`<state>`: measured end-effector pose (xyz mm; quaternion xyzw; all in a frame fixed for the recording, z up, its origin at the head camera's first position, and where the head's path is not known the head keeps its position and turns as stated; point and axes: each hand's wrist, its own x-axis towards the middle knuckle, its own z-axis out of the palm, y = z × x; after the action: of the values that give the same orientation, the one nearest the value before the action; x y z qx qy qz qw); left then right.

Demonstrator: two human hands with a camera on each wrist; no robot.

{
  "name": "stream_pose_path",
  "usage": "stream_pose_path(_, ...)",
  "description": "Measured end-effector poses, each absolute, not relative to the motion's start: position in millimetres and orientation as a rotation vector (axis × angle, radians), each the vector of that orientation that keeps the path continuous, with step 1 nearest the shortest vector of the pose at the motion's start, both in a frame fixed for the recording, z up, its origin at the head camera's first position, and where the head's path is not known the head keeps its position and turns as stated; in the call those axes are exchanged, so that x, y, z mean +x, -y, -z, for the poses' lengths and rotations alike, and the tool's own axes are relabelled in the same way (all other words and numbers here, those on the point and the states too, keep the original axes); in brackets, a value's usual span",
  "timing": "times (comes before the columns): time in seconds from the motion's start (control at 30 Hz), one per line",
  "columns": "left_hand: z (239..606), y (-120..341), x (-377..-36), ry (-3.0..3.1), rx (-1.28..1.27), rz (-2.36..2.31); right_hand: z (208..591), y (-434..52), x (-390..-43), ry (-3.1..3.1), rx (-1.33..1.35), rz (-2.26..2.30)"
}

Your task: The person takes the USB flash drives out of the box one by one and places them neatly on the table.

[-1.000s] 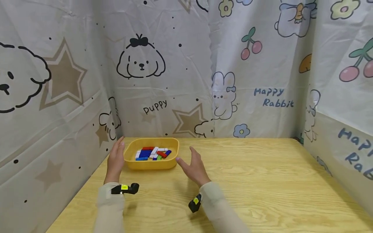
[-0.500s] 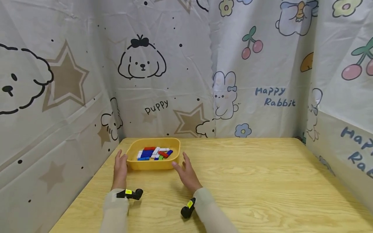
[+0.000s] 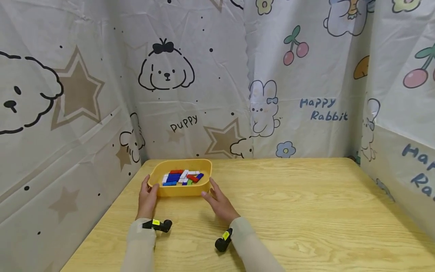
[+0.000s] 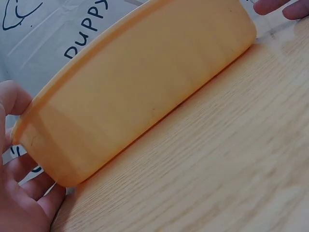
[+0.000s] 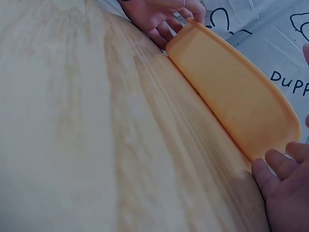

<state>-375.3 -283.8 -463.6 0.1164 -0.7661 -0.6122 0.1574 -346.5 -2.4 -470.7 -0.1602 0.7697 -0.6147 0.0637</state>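
A yellow plastic basin point(image 3: 183, 191) stands at the back left of the table. Several small coloured blocks point(image 3: 174, 178), blue, white, red and green, lie inside it. My left hand point(image 3: 147, 200) holds the basin's left end; in the left wrist view its thumb is at the rim and its fingers point(image 4: 38, 186) are against the end wall. At the right end is my right hand point(image 3: 221, 204), thumb and fingers spread. The right wrist view has its fingertips point(image 5: 270, 166) beside the basin's lower corner; whether they touch it I cannot tell.
A pale wood-grain table point(image 3: 299, 211) extends to the right and front. Printed white curtains point(image 3: 217, 75) enclose its back and sides, close behind the basin. A small black camera is strapped to each wrist.
My left hand has come in from the left and taken hold of the basin's left end. My right hand has moved closer to the right end. The basin stays put; the view shifts slightly.
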Motion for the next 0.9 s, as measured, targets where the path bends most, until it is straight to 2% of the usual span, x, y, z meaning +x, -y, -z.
stream_pose_path(0.53,463,281,-373,2.192,0.34,1.733,470,-5,-341,-2.333,-0.548,1.847)
stream_pose_path(0.9,469,266,-374,2.234,0.242,1.668,473,-22,-348,-2.271,-0.483,2.078)
